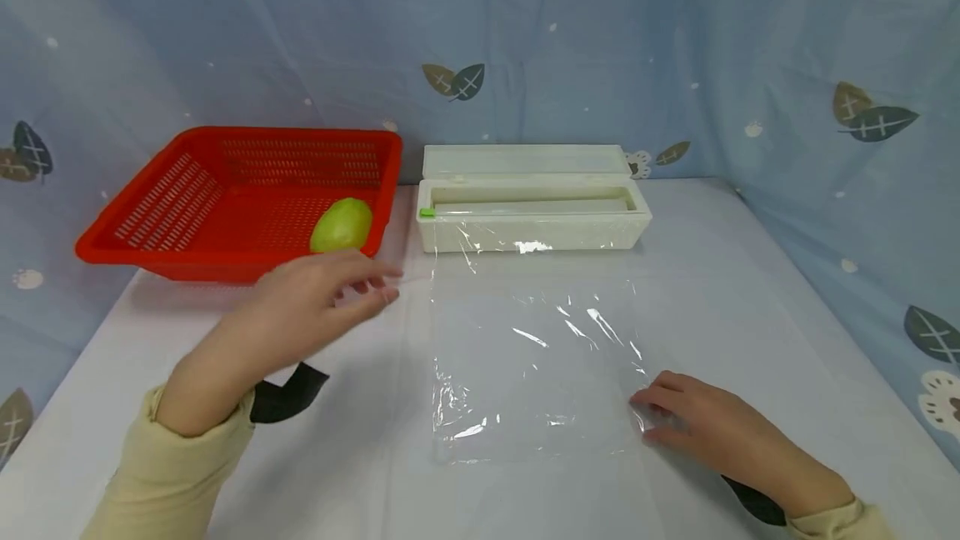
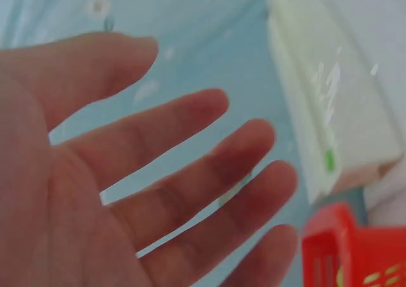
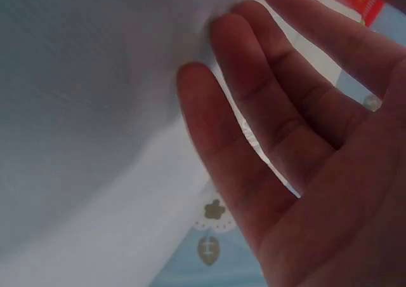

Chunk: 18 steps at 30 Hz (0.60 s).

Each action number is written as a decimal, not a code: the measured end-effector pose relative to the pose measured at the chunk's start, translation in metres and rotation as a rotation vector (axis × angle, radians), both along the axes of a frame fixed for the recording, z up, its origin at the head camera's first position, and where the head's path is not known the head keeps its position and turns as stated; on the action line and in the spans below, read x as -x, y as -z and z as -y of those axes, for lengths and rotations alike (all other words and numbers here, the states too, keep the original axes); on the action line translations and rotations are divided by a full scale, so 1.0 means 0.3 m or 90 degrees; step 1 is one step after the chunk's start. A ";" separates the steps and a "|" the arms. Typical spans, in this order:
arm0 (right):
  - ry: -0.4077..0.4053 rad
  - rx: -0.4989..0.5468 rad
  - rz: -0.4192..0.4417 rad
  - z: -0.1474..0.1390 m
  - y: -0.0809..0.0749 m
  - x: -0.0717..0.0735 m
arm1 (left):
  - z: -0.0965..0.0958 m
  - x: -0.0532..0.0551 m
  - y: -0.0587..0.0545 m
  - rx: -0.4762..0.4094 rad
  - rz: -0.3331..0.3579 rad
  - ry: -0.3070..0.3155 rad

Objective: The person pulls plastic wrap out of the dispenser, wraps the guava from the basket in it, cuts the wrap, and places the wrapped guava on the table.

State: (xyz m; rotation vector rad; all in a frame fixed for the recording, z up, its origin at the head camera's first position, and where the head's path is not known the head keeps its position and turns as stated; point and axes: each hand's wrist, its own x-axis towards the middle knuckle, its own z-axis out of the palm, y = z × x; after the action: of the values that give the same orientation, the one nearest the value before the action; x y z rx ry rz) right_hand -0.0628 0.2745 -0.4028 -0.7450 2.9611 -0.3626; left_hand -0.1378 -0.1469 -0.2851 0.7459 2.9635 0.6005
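Note:
A sheet of clear plastic wrap (image 1: 540,357) lies over the white tabletop, running forward from the white wrap dispenser box (image 1: 532,232), whose lid stands up. At the sheet's near right edge, my right hand (image 1: 712,432) touches the film, thumb and forefinger apart. Its fingers extend fairly straight in the right wrist view, with a bit of shiny film by one fingertip. My left hand (image 1: 315,307) is raised in front of the red basket (image 1: 247,265), left of the film. In the left wrist view its spread fingers (image 2: 184,134) hold nothing.
A light green fruit (image 1: 342,225) sits in the basket's right front corner. A small green tab (image 1: 427,212) marks the left end of the box. Behind everything hangs a blue curtain (image 1: 540,40) with leaf prints.

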 end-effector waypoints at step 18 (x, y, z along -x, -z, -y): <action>-0.059 0.202 0.064 -0.054 0.064 0.016 | 0.115 0.192 -0.019 -0.158 0.032 -0.174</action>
State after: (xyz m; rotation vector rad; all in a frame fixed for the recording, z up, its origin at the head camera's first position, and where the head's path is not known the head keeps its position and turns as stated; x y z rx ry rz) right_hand -0.0677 0.2908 -0.4220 -0.8603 2.7946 -0.8502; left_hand -0.1954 -0.1815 -0.2795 0.3271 2.9988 0.9997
